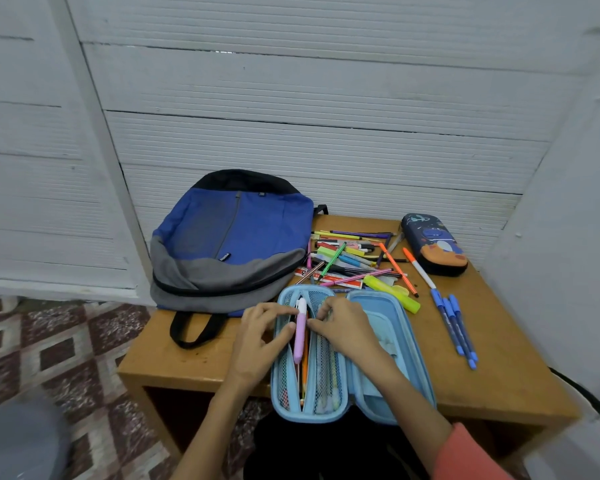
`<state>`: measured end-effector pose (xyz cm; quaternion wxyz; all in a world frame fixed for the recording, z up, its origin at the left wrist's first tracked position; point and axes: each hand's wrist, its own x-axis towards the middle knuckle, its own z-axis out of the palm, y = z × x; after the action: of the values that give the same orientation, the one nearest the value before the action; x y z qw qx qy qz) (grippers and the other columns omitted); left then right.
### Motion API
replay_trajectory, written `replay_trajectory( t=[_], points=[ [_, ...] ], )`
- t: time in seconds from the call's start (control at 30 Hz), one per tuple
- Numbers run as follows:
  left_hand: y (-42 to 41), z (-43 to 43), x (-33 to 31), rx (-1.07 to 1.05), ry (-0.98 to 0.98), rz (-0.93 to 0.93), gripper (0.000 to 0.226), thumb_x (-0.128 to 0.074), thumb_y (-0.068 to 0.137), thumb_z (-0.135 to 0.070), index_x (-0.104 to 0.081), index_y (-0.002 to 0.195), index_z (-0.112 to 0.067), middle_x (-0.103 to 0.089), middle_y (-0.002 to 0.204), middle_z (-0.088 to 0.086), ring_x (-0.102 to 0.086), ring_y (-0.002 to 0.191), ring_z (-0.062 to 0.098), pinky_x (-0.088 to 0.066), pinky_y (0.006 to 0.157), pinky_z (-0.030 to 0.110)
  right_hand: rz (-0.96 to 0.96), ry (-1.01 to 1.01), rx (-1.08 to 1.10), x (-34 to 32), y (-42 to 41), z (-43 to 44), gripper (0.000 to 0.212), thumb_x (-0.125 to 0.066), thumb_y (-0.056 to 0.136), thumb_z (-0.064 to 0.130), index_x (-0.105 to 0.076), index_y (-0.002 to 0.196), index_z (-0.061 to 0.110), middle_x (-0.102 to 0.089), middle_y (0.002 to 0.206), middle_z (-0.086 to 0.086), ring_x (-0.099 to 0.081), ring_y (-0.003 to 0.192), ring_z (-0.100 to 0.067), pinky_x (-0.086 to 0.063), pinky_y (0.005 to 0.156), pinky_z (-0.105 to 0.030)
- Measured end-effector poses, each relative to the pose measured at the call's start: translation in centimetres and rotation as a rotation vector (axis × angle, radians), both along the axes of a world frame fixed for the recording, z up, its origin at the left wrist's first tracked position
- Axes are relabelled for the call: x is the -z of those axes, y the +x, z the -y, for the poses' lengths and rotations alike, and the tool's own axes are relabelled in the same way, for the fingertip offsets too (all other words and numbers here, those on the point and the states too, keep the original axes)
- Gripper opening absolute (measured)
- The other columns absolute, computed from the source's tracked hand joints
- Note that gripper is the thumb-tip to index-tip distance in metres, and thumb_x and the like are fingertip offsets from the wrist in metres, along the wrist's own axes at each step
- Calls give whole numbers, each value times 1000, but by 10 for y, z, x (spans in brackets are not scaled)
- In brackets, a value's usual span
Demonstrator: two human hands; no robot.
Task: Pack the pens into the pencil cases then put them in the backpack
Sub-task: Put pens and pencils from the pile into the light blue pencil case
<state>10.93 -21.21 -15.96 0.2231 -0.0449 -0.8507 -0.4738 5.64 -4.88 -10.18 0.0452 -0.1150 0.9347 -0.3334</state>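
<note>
A light-blue pencil case (387, 306) lies unzipped and flat at the 6 o'clock edge of the table (499, 358), with a pink pen (300, 337) resting along its centre slot (other pens (326, 375) show through the mesh). A blue, grey and black backpack (229, 233) lies flat at 10 o'clock. Loose coloured pens (350, 258) are heaped at 12, a closed dark space-print pencil case (433, 244) sits at 2, and three blue pens (456, 327) lie at 4.

No legible text; blurred white lettering on backpack (229, 230) black tag (225, 256).
</note>
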Motion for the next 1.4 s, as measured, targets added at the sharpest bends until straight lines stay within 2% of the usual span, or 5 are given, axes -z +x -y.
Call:
replay_trajectory(
  t=[0.23,0.53,0.97,1.1,1.4],
  points=[
    [-1,-1,2,3,-31,3,31,-53,83,-57,-66,108,-44,-52,111,-22,-40,117,4,-28,93,9,41,-9,15,-7,2,3,17,-63,83,23,-57,72,10,-61,69,-7,-61,62,-26,-56,65,-40],
    [3,-5,-3,28,-66,-2,28,-55,81,-59,-62,107,-52,-50,114,-21,-38,119,2,-24,97,6,74,-187,1,-15,8,10,11,-60,86,4,-60,75,5,-60,52,-10,-46,28,-5,-40,38,-20],
    [-4,-4,-1,-5,-218,62,37,-48,73,-74,-63,101,-56,-43,135,-20,-25,136,8,-29,107,41,-5,-204,10,-12,8,11,10,-61,86,4,-66,77,6,-60,51,-5,-52,37,-4,-51,50,-27],
    [-2,-5,-2,15,-215,89,55,-35,73,-85,-63,107,-53,-41,138,-21,-24,134,3,-28,107,42,77,-218,-43,-14,15,6,15,-66,83,7,-65,98,10,-67,66,-12,-57,46,-15,-54,52,-33],
    [-1,-2,-1,-23,-25,45,58,-63,67,-67,-53,119,-44,-50,122,-21,-38,121,0,-37,100,30,99,-269,-84,-15,27,2,36,-63,82,2,-53,112,17,-65,58,-13,-56,40,-17,-52,51,-34]
  ],
)
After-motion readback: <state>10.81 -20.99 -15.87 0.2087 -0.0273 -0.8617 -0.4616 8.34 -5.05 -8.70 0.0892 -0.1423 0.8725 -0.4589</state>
